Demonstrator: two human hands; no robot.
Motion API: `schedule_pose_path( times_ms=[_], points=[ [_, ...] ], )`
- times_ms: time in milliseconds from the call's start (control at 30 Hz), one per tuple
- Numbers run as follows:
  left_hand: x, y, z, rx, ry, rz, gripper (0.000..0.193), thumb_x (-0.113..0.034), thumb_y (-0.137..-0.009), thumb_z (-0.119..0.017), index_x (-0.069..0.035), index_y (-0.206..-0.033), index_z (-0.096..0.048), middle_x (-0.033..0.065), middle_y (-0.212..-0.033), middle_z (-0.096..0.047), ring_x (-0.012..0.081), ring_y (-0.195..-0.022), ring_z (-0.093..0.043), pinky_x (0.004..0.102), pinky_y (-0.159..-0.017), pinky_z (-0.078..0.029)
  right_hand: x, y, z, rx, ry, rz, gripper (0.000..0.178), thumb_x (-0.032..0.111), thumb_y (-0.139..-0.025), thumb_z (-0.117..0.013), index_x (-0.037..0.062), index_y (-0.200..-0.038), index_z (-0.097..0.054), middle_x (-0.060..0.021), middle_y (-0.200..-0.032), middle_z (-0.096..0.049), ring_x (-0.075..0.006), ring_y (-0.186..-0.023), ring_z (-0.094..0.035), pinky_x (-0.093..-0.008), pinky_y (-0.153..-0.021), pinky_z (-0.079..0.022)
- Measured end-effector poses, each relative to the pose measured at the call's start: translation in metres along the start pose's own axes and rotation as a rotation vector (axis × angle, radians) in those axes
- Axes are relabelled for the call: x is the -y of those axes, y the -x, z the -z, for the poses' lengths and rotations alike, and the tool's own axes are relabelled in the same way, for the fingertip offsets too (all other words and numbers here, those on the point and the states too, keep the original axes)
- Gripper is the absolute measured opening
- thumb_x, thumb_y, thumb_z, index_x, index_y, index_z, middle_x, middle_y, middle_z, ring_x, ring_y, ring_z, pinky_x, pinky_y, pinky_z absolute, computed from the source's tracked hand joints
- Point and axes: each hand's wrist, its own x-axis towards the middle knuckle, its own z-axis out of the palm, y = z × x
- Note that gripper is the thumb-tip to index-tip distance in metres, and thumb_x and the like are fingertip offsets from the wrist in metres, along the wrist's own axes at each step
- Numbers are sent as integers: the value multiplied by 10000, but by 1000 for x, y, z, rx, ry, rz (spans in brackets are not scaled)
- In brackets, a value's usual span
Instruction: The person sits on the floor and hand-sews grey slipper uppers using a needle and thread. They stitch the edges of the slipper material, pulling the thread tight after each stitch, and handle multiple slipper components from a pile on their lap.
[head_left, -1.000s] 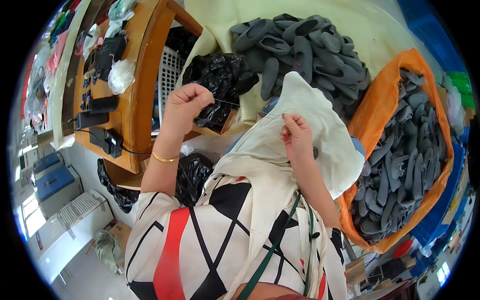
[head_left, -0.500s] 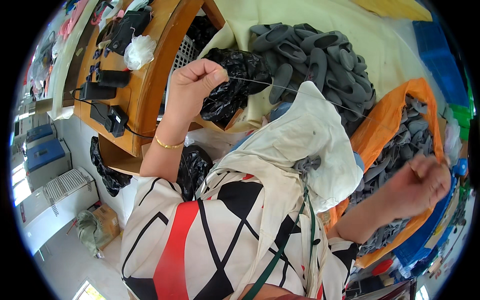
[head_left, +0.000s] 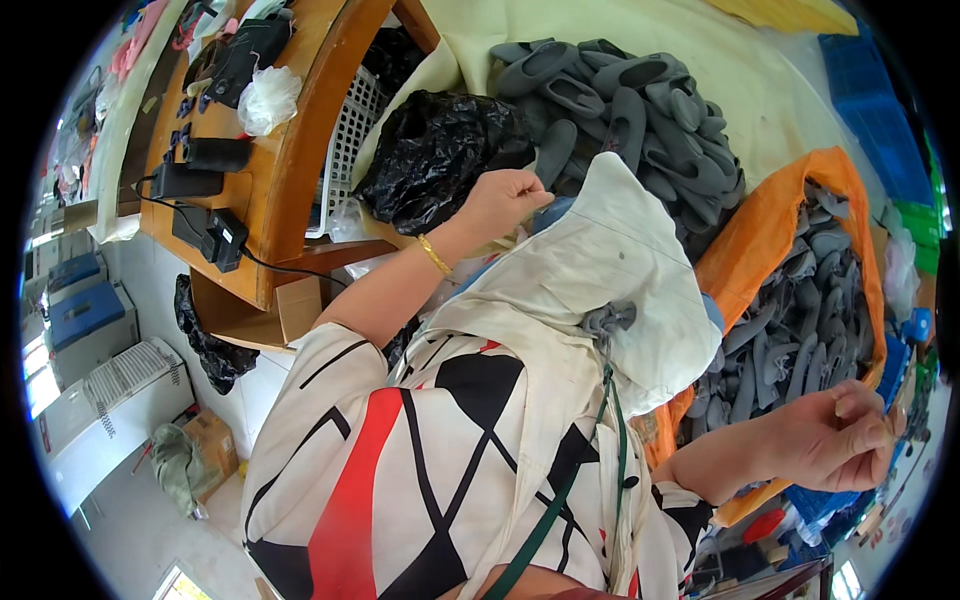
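My left hand is closed in a pinch in front of the black plastic bag. A thin thread runs from near its fingertips across the white cloth apron over my lap, and it is faint here. Out at the right, beside the orange sack, my right hand has its thumb and fingers pressed together. What it grips is too small to make out. On the apron lies a small grey bunched piece, close to a dark green cord.
A heap of grey slip-on shoes lies ahead on pale sheeting. The orange sack holds many grey pieces. At left stand a wooden table with chargers, a white basket and a cardboard box. The black plastic bag sits beyond my left hand.
My left hand has come down and right, toward the apron. My right hand has dropped lower and turned. The thread, plainly stretched before, is harder to see.
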Motion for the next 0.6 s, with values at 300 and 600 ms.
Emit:
schedule_pose_path(
  times_ms=[300, 600],
  points=[
    [-1, 15, -32, 818, 269, 213, 205, -200, -1025, -554, -82, -857, -564, -63, -771, -561, 37, -655, -519, 211, -687, -422, -18, -27, 29, -90, -141, -244, 133, 109, -1027, -564, -23, -1022, -574, -47, -655, -421, -107, -556, -380, -227, -513, -345],
    [-171, 1, 53, 463, 476, -176, 195, -217, -1041, -551, -53, -938, -575, -33, -723, -491, 28, -531, -370, 178, -469, -263, -90, -70, 157, -168, -629, -603, 85, 2, -964, -612, -35, -1001, -544, -112, -1076, -584, -92, -585, -478, -233, -573, -398]
  ],
)
